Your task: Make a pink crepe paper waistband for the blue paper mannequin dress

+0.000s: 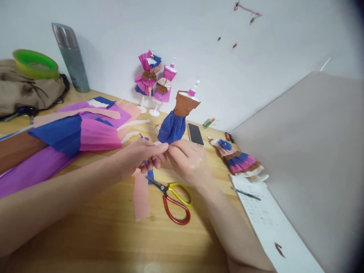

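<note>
My left hand point(152, 152) and my right hand point(189, 161) meet at the fingertips, both closed in a pinch. Whatever lies between the fingers is too small or hidden to make out. Just behind them stands a miniature dress form with a brown bodice point(184, 104) and a gathered blue skirt point(173, 127). Below the hands, scissors point(163, 189) with one yellow and one red handle rest on the table. Beside their blades lie a peach crepe-paper strip point(141, 197) and a blue piece point(150, 177), partly covered by my left hand.
Sheets of crepe paper point(59, 136) spread across the left. Two more dressed forms point(149, 77) stand by the wall, near a phone point(195, 134). To the right are a layered dress point(239, 159) and written paper point(264, 216) with a pen point(247, 194). A bottle point(72, 60) stands at the back left.
</note>
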